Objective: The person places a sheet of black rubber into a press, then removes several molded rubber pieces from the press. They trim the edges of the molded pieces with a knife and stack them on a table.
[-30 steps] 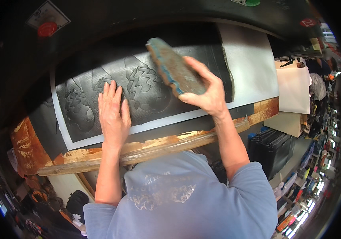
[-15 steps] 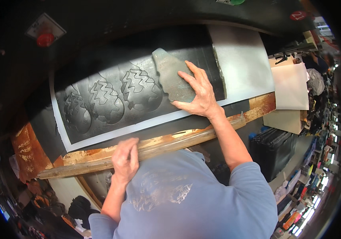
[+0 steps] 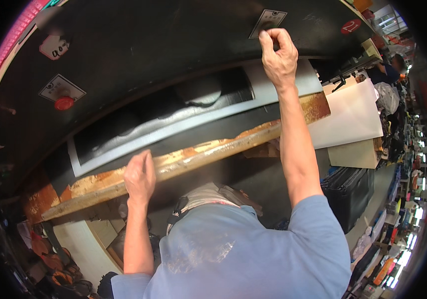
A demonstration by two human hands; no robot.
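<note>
The right hand (image 3: 279, 57) is holding its fingers curled in against a label plate (image 3: 277, 15); whether they are touching it, I cannot tell. The left hand (image 3: 140, 175), blurred, is hanging loosely fisted at the rail (image 3: 213, 155), contact unclear. Beyond, the black sheet (image 3: 236, 92) is lying on a white board (image 3: 183, 119), the dark panel (image 3: 163, 40) overhanging it.

Straight across the dark machine panel (image 3: 163, 40) they ran! Around the red button (image 3: 64, 103) sat a white plate (image 3: 55, 88) with small dark print; above the button, a white tag (image 3: 53, 47) carried dark handwriting; far to its right, a second white plate (image 3: 273, 16), partly hidden; farther right still, a red disc (image 3: 351, 26) flashed white digits!
</note>
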